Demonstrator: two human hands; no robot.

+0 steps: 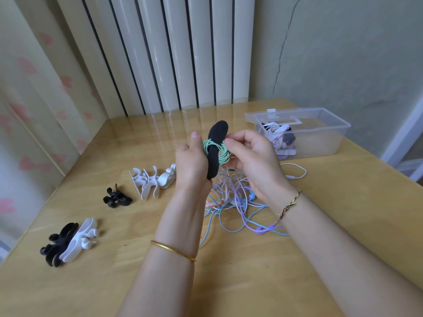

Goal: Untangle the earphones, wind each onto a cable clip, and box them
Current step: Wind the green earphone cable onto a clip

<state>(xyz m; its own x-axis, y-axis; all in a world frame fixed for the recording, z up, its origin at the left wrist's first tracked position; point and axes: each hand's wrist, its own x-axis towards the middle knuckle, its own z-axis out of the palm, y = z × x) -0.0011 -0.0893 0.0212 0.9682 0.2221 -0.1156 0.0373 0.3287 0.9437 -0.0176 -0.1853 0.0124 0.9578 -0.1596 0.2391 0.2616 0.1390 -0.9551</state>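
My left hand [191,162] grips a black cable clip [216,146] upright above the table. A mint-green earphone cable [220,153] is wound round the clip's middle. My right hand [254,161] pinches that green cable at the clip's right side. Below both hands lies a tangle of earphones [231,202] in blue, purple, pink and white. A clear plastic box [320,138] stands open at the right, with several wound earphones inside.
Spare clips lie on the wooden table [251,271]: white ones [151,179] left of my hands, a black one [116,197] further left, and a black and white pile [68,242] near the left edge. A radiator stands behind the table.
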